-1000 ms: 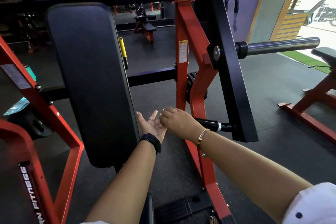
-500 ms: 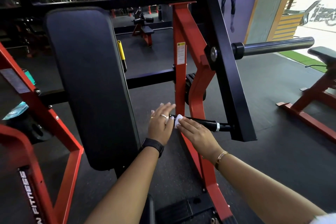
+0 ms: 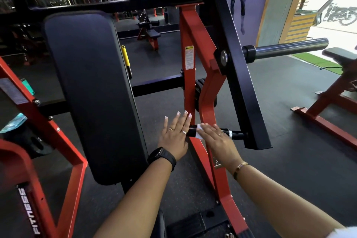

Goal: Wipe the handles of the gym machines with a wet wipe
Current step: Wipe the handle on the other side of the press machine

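On the single black handle (image 3: pixel 192 131), the right hand (image 3: pixel 218 141) presses one wet wipe (image 3: pixel 199 133) flat-fingered; the left hand (image 3: pixel 174 137) is spread, empty. The wipe has shifted inboard.

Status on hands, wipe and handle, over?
Left hand flat, fingers straight, beside handle end. Right hand presses wet wipe onto handle. Nothing blocking.

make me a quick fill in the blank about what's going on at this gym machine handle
1. The right hand presses a ____ wipe onto the black handle.
2. The black watch sits on the ____ wrist.
3. The upright frame just behind the hands is painted ____.

Missing words: white; left; red
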`<state>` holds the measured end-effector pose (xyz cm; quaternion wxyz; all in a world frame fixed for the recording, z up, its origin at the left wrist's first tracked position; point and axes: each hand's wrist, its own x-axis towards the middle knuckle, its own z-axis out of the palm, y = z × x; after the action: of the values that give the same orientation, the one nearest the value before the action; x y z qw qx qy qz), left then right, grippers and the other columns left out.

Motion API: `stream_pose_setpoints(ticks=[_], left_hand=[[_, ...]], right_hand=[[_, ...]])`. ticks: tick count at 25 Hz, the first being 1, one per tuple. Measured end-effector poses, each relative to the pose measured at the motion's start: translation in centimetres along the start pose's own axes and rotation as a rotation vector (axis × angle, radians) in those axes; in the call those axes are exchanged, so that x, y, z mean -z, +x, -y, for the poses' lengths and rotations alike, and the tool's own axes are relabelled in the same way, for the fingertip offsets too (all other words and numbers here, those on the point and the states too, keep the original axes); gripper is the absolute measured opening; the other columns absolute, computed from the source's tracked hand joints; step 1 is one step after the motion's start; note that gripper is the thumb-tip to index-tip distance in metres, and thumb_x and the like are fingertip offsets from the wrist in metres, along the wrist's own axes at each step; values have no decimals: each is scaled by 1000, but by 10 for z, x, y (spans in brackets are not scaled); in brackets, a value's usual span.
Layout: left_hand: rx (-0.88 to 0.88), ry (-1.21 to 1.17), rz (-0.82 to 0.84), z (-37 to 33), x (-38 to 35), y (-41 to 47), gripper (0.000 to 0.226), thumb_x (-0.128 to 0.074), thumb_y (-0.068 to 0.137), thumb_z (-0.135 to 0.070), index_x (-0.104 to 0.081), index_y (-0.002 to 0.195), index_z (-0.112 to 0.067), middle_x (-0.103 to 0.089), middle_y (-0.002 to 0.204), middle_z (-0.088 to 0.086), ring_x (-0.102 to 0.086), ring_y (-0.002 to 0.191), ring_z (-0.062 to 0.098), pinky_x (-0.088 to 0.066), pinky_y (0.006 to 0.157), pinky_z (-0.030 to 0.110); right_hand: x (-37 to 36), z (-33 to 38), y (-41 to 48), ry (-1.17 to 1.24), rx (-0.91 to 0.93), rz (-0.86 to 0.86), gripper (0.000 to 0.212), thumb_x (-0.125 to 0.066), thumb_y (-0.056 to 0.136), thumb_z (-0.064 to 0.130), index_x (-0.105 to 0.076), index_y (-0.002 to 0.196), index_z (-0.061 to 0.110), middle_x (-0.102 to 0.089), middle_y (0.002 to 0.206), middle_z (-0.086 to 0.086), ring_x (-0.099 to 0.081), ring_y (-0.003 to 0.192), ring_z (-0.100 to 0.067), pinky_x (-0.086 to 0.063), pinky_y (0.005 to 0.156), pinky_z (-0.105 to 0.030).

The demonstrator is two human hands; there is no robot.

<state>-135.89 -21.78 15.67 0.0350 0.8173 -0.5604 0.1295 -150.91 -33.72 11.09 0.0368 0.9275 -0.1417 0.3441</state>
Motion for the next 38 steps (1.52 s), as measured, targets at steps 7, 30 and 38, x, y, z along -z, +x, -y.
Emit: stream_pose_setpoints(ticks=[7, 30, 38], left_hand=[[120, 89, -8, -11, 4, 2, 90, -44, 94, -40, 31, 142, -22, 33, 153, -6, 44, 130, 19, 41, 86, 60], [-4, 12, 30, -5, 10, 8, 91, -29, 91, -66, 31, 141, -20, 30, 153, -4, 36, 136, 20, 24, 110, 50], [-4, 44, 36, -6, 14, 7, 84, -25, 94, -62, 29, 142, -18, 26, 156, -2, 33, 136, 19, 22, 110, 49]], right_hand=[[-11, 48, 40, 60, -279, -12, 49, -74, 71, -2, -64, 117, 7, -67, 116, -11, -67, 102, -27, -52, 89, -37], [16, 2, 10, 105, -717, 117, 39, -50, 94, 3, -55, 132, 12, -57, 133, -8, -47, 128, -30, -37, 107, -40], [5, 29, -21, 69, -96, 56, 57, -62, 76, -5, -56, 131, 8, -51, 139, -10, -46, 130, -20, -32, 110, -35]])
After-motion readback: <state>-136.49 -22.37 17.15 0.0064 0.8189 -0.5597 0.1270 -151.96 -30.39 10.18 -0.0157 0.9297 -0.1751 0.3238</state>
